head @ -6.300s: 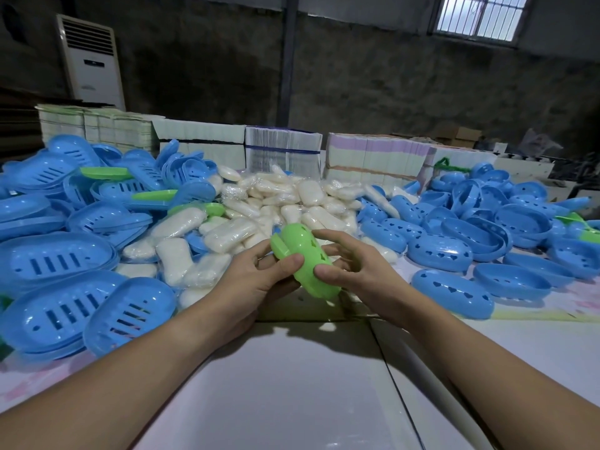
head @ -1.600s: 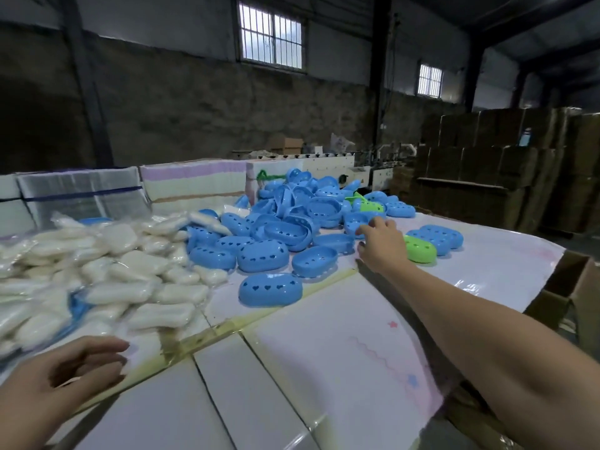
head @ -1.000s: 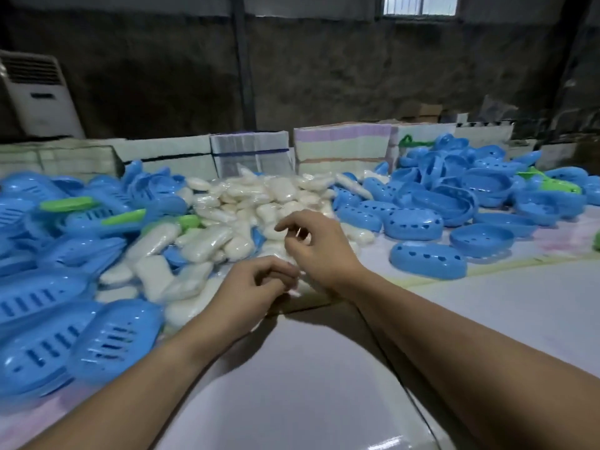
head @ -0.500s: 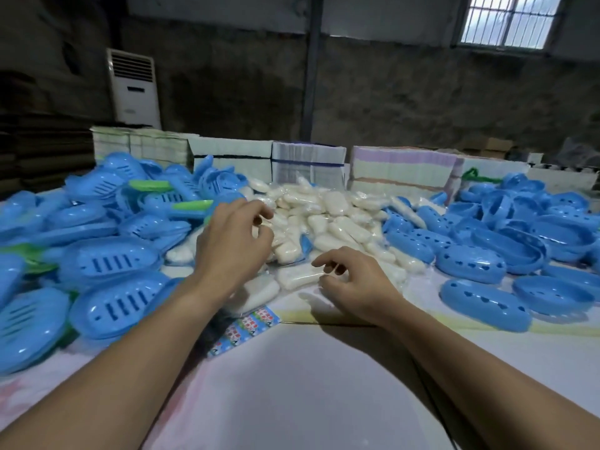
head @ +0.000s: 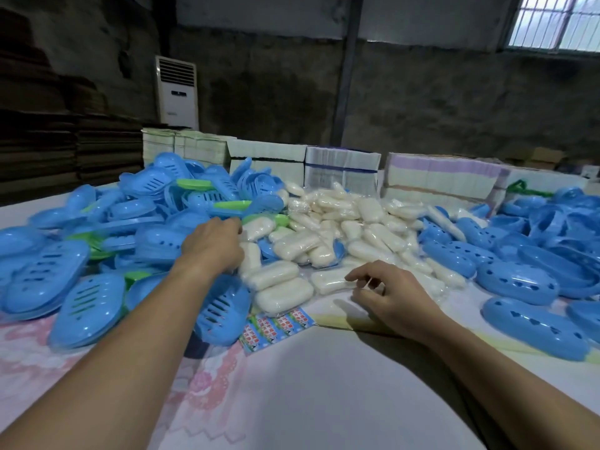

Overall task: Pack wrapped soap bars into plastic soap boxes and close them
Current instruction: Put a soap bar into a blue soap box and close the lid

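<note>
The left hand (head: 212, 245) reaches, fingers curled down, into the heap of blue soap boxes (head: 97, 241) (what it grips, if anything, is hidden), while the right hand (head: 391, 295) hovers loosely curled and empty beside a wrapped soap bar (head: 328, 280) at the near edge of the soap pile (head: 341, 228) on the table (head: 324, 401).

Two bare forearms enter the picture from the bottom edge, one from 7 o'clock and one from 5 o'clock. No sleeve shows on either arm, up to the point where the picture cuts them off. The left hand (head: 212, 246) wears no glove, ring or band that can be seen, and its wrist is bare. The right hand (head: 394, 298) is likewise ungloved, with short nails on its fingers (head: 357, 276) and a bare wrist.
</note>
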The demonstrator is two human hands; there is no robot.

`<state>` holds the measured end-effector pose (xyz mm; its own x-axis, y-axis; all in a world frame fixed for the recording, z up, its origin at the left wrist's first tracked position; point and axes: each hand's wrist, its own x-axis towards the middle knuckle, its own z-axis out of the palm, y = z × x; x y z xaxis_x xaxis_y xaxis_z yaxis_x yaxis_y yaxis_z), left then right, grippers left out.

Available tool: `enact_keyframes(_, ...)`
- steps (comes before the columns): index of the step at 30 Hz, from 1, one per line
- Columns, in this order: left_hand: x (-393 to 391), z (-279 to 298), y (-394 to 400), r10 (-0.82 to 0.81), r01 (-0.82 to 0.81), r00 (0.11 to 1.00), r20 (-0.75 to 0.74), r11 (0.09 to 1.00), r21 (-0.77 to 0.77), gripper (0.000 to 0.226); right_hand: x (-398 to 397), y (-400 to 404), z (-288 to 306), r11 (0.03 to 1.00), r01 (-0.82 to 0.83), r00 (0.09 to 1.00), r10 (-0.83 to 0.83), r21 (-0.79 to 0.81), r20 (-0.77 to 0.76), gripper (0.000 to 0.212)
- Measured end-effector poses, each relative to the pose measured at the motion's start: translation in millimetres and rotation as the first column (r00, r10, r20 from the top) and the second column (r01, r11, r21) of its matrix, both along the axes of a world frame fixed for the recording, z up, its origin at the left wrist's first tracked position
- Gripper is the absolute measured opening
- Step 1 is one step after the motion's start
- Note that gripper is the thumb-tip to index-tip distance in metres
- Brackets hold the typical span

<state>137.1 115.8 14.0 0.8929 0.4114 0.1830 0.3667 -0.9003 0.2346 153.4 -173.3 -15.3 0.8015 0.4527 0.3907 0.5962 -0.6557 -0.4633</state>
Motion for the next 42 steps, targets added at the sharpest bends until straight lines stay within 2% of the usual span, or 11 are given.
enact_keyframes(7,5,0,-3,-0.139,0.146,0.964,0.228,0.989,-0.013,0.037,4,2,-3,0.999,-0.037,0.999,0.038,-0.02,0.022,0.023)
enact_keyframes(17,-6,15,-16,-0.346,0.373,0.87,0.351,0.928,-0.008,0.035,0,1,-1,0.999,-0.044,0.999,0.044,0.011,0.0,0.026)
enact_keyframes(19,-8,14,-20,-0.288,0.316,0.886,0.365,0.949,-0.018,0.029,1,0,-2,0.999,-0.051,0.999,0.051,0.002,-0.003,0.025)
enact_keyframes(22,-9,8,-19,-0.025,0.026,0.999,0.041,0.999,-0.027,0.056,1,1,0,0.998,-0.064,0.998,0.064,-0.023,-0.005,0.023)
enact_keyframes(25,-8,3,-10,0.0,-0.02,0.99,-0.143,0.99,-0.139,0.067,-1,1,0,0.997,-0.072,0.997,0.072,-0.023,-0.011,0.023)
enact_keyframes(28,-9,3,-10,-0.037,0.039,0.999,0.017,0.993,-0.114,0.05,-3,2,1,0.998,-0.064,0.998,0.064,0.009,-0.029,0.026)
enact_keyframes(31,-10,6,-18,-0.123,0.152,0.962,0.243,0.983,-0.101,0.055,-4,1,0,0.998,-0.053,0.998,0.054,0.027,-0.044,0.027)
enact_keyframes(33,-14,10,-32,-0.291,0.371,0.86,0.419,0.921,-0.123,0.058,-4,2,0,0.998,-0.049,0.998,0.05,0.039,-0.049,0.025)
enact_keyframes(35,-21,10,-54,-0.527,0.634,0.727,0.441,0.761,-0.135,0.056,-3,2,0,0.998,-0.027,0.999,0.029,0.058,-0.034,0.024)
enact_keyframes(38,-29,-6,-89,-0.758,0.811,0.582,0.294,0.569,-0.139,0.048,0,-2,2,0.986,0.051,0.999,-0.05,0.156,-0.006,0.022)
enact_keyframes(42,-29,-27,-111,-0.836,0.833,0.548,0.029,0.542,-0.114,0.053,4,-10,6,0.944,0.15,0.989,-0.146,0.293,-0.036,0.029)
